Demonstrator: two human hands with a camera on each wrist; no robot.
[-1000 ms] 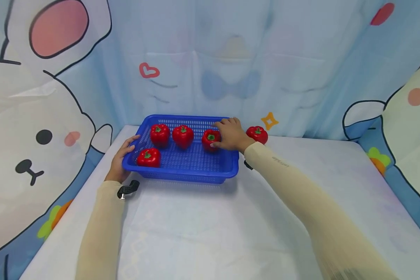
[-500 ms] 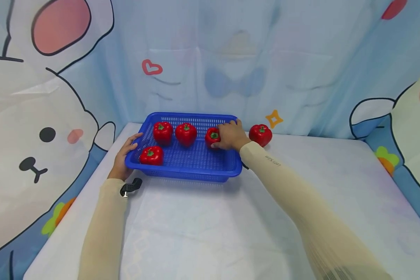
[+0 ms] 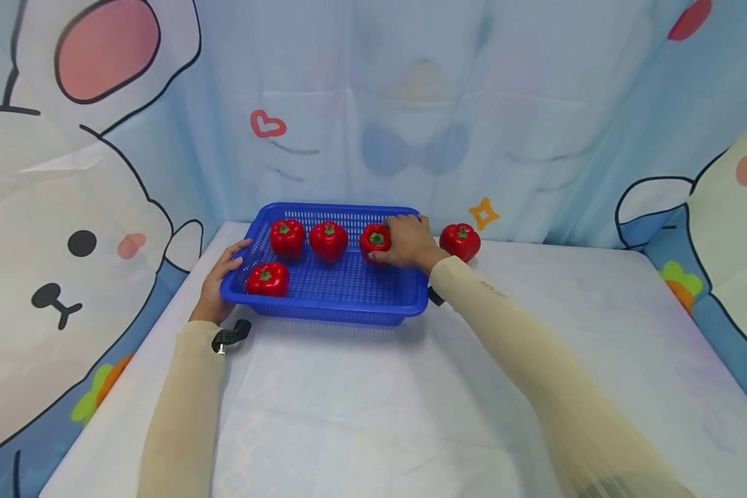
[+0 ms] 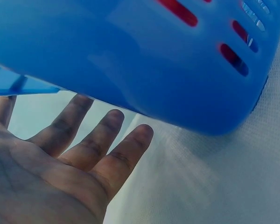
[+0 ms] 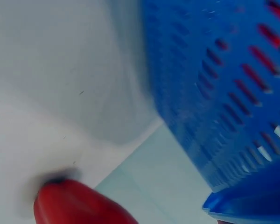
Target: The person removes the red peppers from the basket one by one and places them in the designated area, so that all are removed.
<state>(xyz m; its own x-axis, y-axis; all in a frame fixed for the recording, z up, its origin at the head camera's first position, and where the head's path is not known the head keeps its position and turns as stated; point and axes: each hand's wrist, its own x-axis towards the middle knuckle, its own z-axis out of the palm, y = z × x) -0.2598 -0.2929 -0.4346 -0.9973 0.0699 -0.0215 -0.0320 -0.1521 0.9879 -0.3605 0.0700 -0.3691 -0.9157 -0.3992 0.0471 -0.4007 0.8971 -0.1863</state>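
Observation:
A blue plastic basket (image 3: pixel 336 308) stands on the table with several red bell peppers inside. My left hand (image 3: pixel 214 287) holds the basket's left rim. In the left wrist view, several fingers (image 4: pixel 128 151) of it spread below the rim by the outer wall. Reaching over the right rim, my right hand (image 3: pixel 409 242) grips a red bell pepper (image 3: pixel 375 241) in the basket's right part, thumb on its near side. Its fingertips are partly hidden. The other peppers inside are a back left one (image 3: pixel 288 240), a back middle one (image 3: pixel 328 242) and a front left one (image 3: pixel 268 279).
Outside the basket, another red bell pepper (image 3: pixel 460 242) rests on the table behind my right wrist; it also shows low in the right wrist view. The white-covered table (image 3: pixel 373 401) ends at a printed blue curtain (image 3: pixel 523 138) behind and at the sides.
The head view shifts slightly. Both hands stay at their places, the right one still on the same bell pepper; the basket and the other peppers keep their positions.

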